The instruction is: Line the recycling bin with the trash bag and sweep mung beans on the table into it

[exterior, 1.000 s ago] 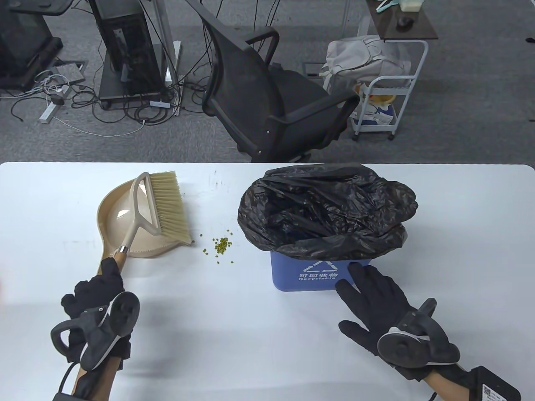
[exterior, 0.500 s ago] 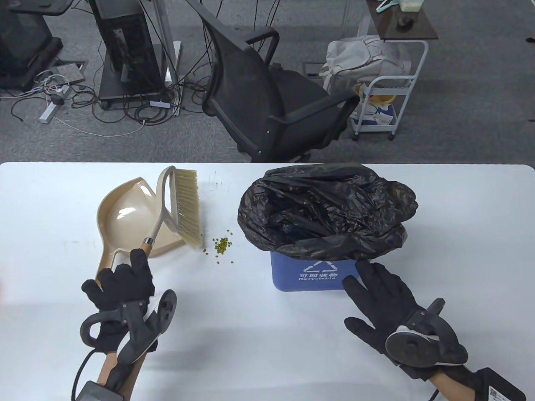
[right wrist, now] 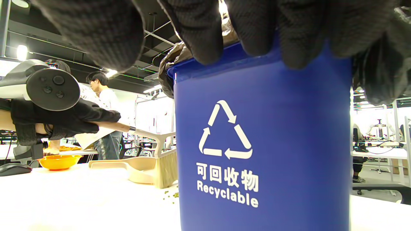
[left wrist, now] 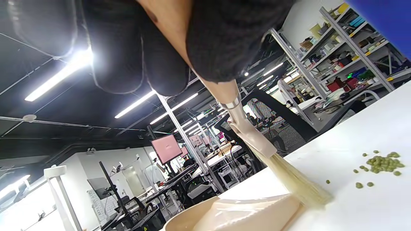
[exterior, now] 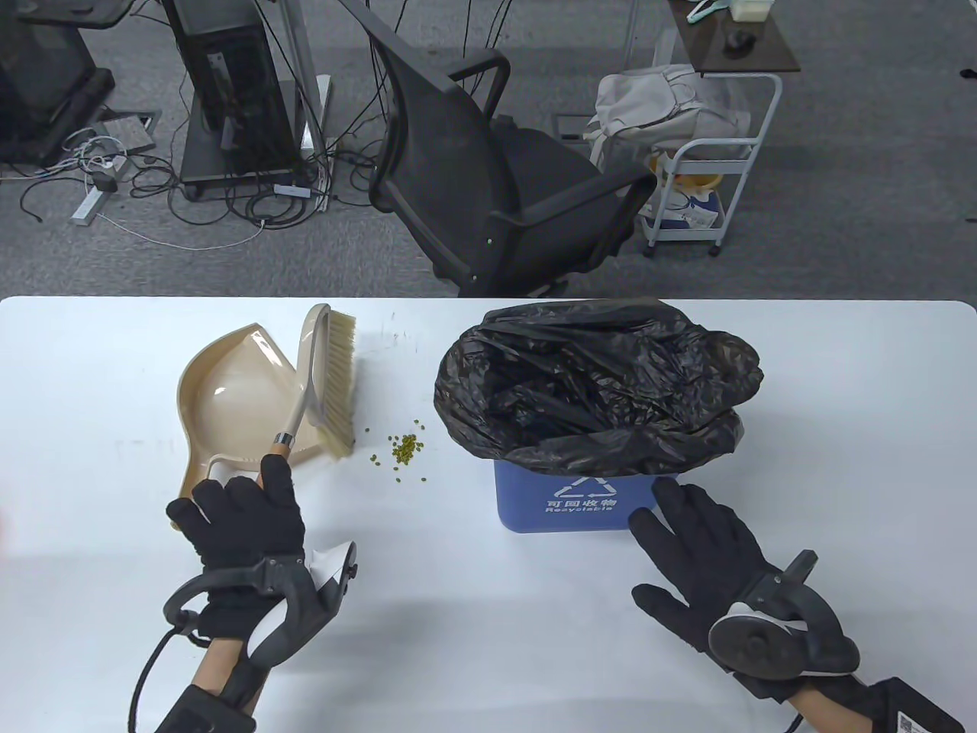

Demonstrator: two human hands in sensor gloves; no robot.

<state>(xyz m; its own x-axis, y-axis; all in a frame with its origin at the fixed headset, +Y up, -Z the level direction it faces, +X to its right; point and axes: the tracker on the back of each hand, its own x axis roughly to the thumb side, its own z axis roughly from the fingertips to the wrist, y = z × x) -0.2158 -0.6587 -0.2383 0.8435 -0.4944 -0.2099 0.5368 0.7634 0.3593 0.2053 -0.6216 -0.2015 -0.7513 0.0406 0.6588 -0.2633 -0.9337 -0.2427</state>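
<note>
A blue recycling bin (exterior: pixel 569 500) stands right of centre, lined with a black trash bag (exterior: pixel 595 382) that spills over its rim. My right hand (exterior: pixel 698 538) lies flat on the table with straight fingers touching the bin's front right corner. A small heap of green mung beans (exterior: pixel 404 449) lies left of the bin. My left hand (exterior: pixel 244 519) grips the wooden handle of a beige brush (exterior: pixel 336 385), whose bristles touch the table just left of the beans. The beige dustpan (exterior: pixel 229 397) lies under and left of the brush. In the right wrist view the bin (right wrist: pixel 263 144) fills the frame.
The table's far edge runs just behind the bin. A black office chair (exterior: pixel 488 168) stands beyond it, with a white cart (exterior: pixel 710 191) and cables on the floor. In the right wrist view an orange bowl (right wrist: pixel 59 162) stands far left.
My left hand has moved right and forward with the brush, turning it on edge so the bristles stand on the table beside the beans. The right hand shifted slightly right along the bin.
</note>
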